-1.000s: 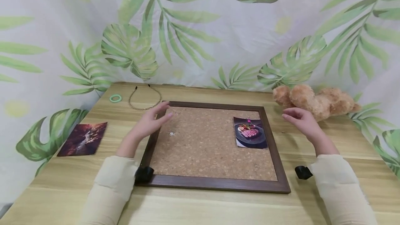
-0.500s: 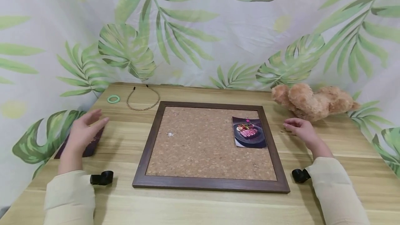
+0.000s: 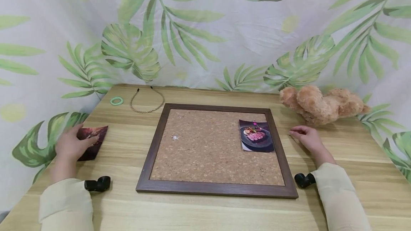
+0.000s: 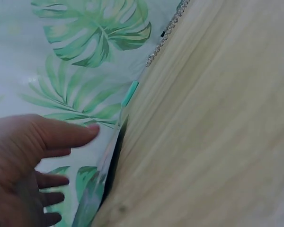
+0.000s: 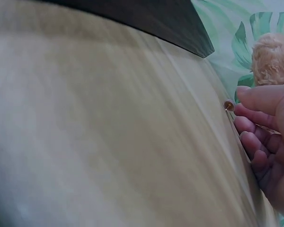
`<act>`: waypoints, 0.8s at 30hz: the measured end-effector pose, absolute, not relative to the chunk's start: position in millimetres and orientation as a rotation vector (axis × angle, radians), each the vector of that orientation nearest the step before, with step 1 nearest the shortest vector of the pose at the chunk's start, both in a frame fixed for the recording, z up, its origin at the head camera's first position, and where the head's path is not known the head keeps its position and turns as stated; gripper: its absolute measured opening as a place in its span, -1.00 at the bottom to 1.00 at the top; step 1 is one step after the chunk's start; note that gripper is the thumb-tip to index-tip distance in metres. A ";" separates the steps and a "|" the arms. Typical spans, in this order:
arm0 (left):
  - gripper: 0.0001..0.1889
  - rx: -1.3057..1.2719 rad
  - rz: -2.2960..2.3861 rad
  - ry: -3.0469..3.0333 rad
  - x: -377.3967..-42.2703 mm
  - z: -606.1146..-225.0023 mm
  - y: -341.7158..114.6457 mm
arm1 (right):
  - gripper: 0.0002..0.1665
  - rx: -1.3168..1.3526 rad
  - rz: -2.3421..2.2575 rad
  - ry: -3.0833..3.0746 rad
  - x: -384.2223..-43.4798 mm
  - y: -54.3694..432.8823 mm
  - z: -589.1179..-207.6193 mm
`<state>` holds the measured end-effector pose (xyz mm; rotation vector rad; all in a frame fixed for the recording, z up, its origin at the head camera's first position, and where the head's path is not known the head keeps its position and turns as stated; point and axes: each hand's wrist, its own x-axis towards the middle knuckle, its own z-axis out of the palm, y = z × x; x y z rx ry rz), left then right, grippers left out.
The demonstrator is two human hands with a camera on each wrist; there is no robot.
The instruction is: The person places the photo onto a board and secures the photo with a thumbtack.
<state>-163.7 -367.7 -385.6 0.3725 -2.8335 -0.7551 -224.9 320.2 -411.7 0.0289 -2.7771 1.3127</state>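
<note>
On the left of the table my left hand is over a dark reddish photo, covering its left part. In the left wrist view the thumb and fingers are spread beside the photo's raised edge. My right hand is low over the table, right of the corkboard. In the right wrist view a small gold thumbtack is right at the thumb and index fingertips, with the other fingers loosely bent. A food photo is on the corkboard's right side, with a pink pin at its top.
A green ring and a thin twisted headband lie at the back left of the table. A fluffy light-brown plush toy lies at the back right. Behind hangs a leaf-print cloth.
My left hand has moved from over the corkboard's left edge out to the dark photo and down. The right hand has lowered slightly toward the thumbtack on the table.
</note>
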 end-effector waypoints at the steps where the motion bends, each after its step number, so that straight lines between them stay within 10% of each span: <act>1: -0.19 0.376 -0.731 -2.855 -164.1 -387.2 -368.7 | -0.54 0.024 1.306 -2.783 -224.8 320.4 -412.0; 24: 0.02 0.544 -0.658 -3.040 -162.3 -382.6 -359.9 | -0.61 0.022 1.201 -2.804 -227.1 318.5 -410.5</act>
